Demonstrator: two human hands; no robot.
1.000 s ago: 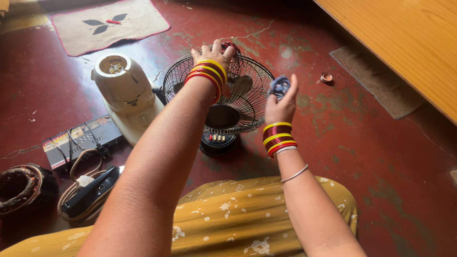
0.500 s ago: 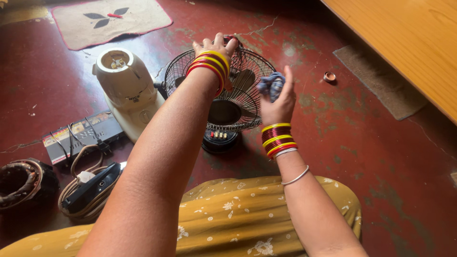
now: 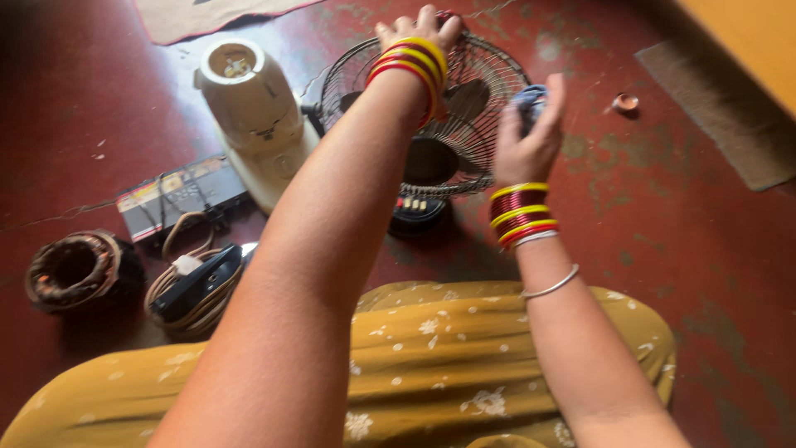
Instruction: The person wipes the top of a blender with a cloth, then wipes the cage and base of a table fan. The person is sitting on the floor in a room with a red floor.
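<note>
A small black table fan (image 3: pixel 431 158) with a round wire guard stands on the red floor in front of me. My left hand (image 3: pixel 414 29) grips the top rim of the guard, red and yellow bangles on the wrist. My right hand (image 3: pixel 531 141) holds a small blue cloth (image 3: pixel 528 99) against the guard's right side. The fan's base with a row of buttons (image 3: pixel 414 207) shows below the guard.
A cream mixer-grinder base (image 3: pixel 249 108) stands left of the fan. A flat black box (image 3: pixel 178 195), a coiled cord with a black iron (image 3: pixel 195 286) and a copper motor winding (image 3: pixel 70 270) lie at the left. A small clay cup (image 3: pixel 625 103) and a mat (image 3: pixel 713 99) lie at the right.
The view has shifted, so everything sits higher and further right in frame. My right hand with the cloth has moved along the guard's right side. My left hand keeps its grip on the top.
</note>
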